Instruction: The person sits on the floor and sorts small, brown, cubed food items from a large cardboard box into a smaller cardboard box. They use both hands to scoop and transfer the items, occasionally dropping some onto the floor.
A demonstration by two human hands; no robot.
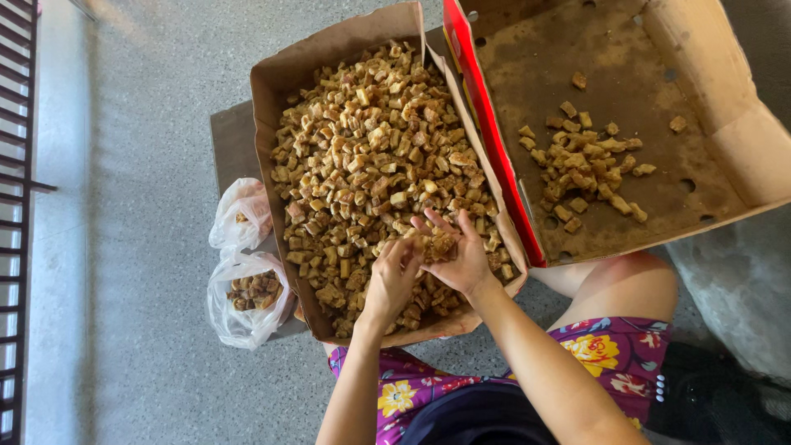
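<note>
2 hands work over the full cardboard box (272,82) — the right hand (457,251) lies open, cupping brown chunks (437,245), the left hand (394,276) half-curled beside it, touching them. 2 plastic bags (243,309) sit just left of the box.

Brown cardboard box (272,82) packed with brown chunks (371,156) wall to wall; no bare bottom, entry from above only. Both hands (428,259) crowd box's near edge, touching each other. Right wall leans against red-edged box (486,124), no gap between. Red-edged box mostly bare around small pile (585,165): room along far edge and right corner. Two plastic bags (243,284) block box's left near corner. Floor (132,247) left of bags open.
</note>
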